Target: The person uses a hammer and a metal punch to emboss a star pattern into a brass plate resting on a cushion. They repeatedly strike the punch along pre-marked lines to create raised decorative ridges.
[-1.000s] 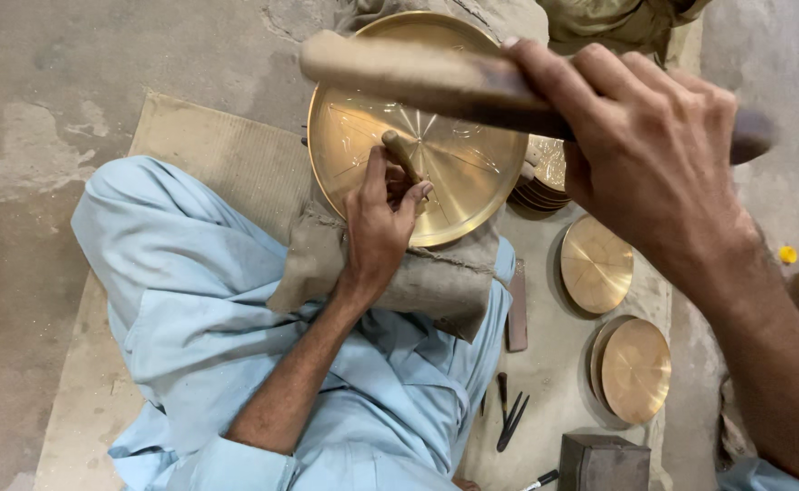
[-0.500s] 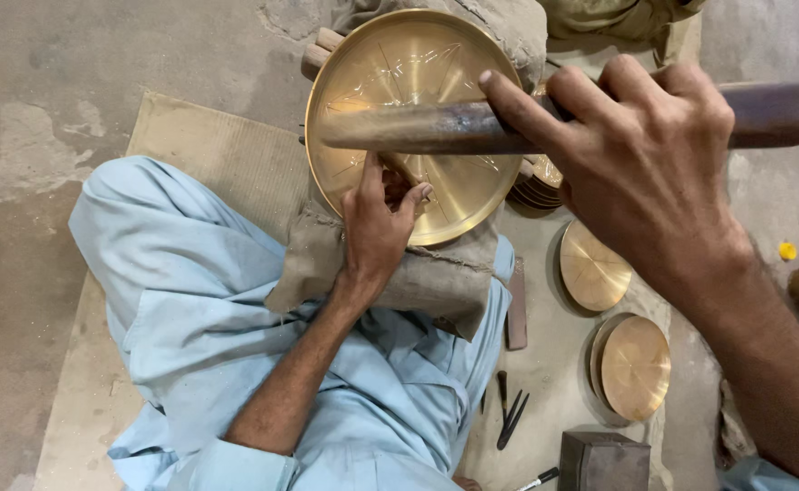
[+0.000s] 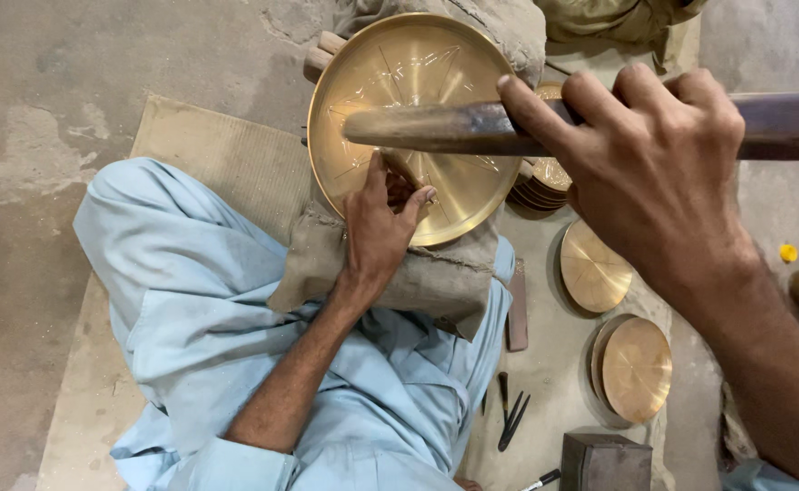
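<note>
The left hand (image 3: 377, 232) pinches a small tool on the brass plate (image 3: 413, 127), which rests on padded cloth (image 3: 418, 277) to steady it, while above it the right hand (image 3: 649, 173) is closed round a hammer (image 3: 454, 127).

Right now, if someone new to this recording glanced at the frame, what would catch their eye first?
The large round brass plate at top centre, resting on burlap padding over the person's lap. Next, the right hand, big in the foreground, gripping a dark wooden mallet held across the plate, while the left hand presses a small tool at the plate's lower edge. Two smaller brass discs lie on the floor at right.
</note>
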